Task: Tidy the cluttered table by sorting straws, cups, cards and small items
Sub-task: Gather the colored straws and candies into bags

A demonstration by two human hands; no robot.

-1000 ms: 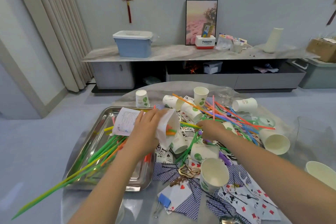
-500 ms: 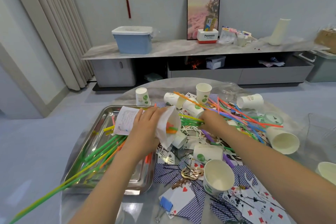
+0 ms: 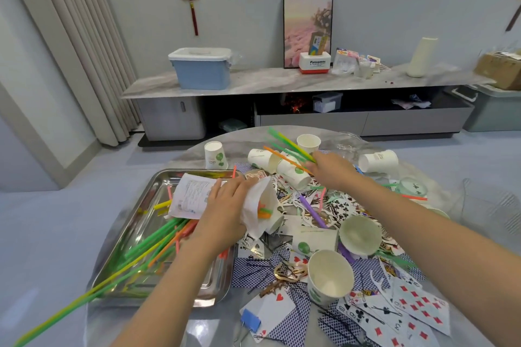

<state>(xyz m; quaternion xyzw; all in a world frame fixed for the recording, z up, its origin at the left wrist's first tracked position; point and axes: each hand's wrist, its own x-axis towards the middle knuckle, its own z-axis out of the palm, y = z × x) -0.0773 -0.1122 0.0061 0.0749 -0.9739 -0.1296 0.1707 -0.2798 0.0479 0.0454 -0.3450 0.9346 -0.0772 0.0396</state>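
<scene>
The left hand [image 3: 225, 210] is gripping a white paper bag [image 3: 258, 207] over the tray [image 3: 135, 234]. The right hand [image 3: 331, 170] is pinching green and orange straws [image 3: 284, 146] above the worktop [image 3: 234, 149].

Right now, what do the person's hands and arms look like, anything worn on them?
Both arms are bare from the frame's edge to the fingers: no sleeves, gloves, watch, bracelets or rings show on the left hand or the right hand. The nails are too small to judge.
</scene>
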